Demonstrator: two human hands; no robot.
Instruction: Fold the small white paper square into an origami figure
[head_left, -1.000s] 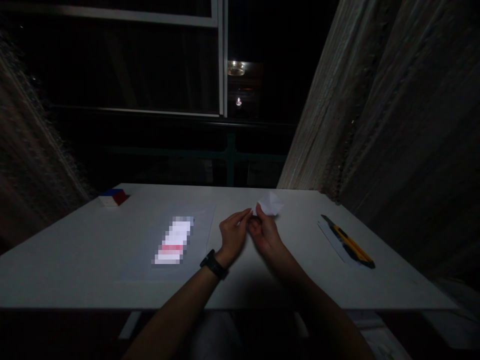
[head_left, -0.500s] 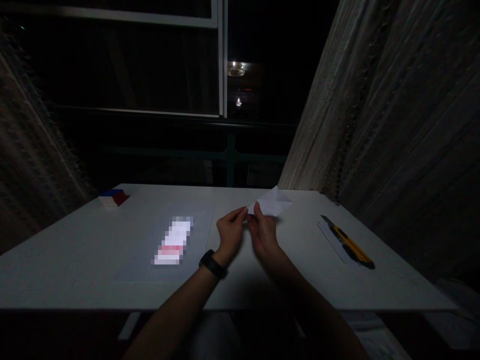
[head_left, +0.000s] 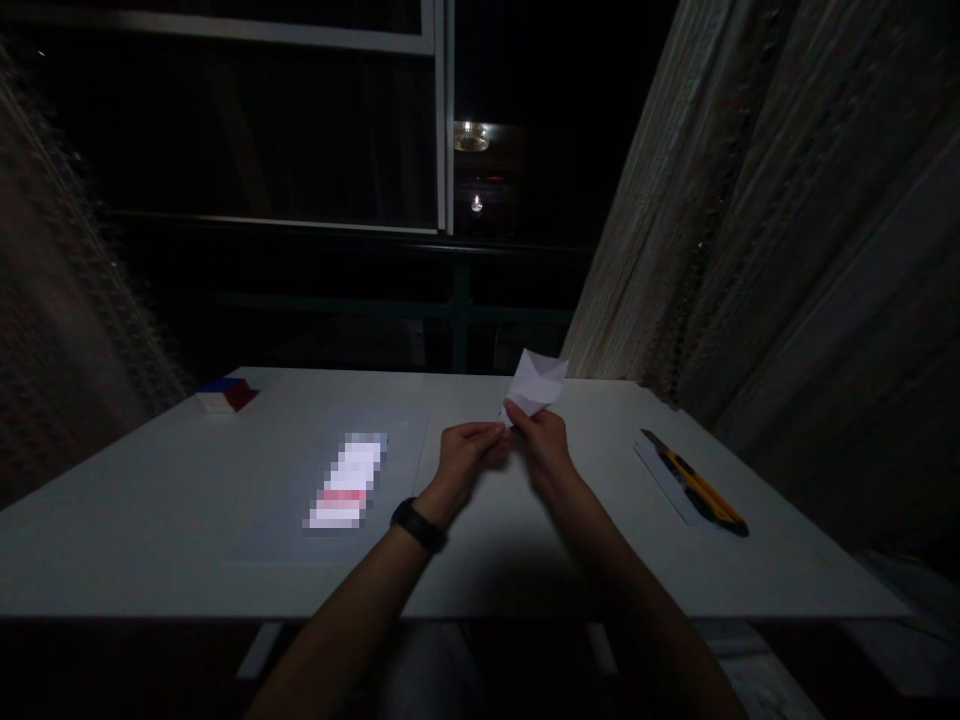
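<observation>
A folded white sheet of paper (head_left: pixel 537 380) is held up above the middle of the table, its creased, pointed part fanning out beyond my fingers. My right hand (head_left: pixel 541 440) pinches its lower end, thumb on top. From the left, my left hand (head_left: pixel 466 452) meets the same narrow end with thumb and fingertips pressed together; a dark band (head_left: pixel 420 525) circles that wrist. The fingertips of both hands nearly touch, and the paper's lowest tip is hidden between them.
On the white table (head_left: pixel 135 500), a blurred-out lit screen (head_left: pixel 346 482) rests on a pale sheet (head_left: pixel 262 535) at left. A blue, red and white puzzle cube (head_left: pixel 223 396) sits at the far left. A yellow-and-black utility knife (head_left: pixel 701 488) lies at right on a paper strip (head_left: pixel 664 482). Curtains (head_left: pixel 637 200) flank the window.
The folded paper has turned more upright and shifted slightly left. My right hand has rotated and moved a little to the right; both hands still grip the paper's lower end.
</observation>
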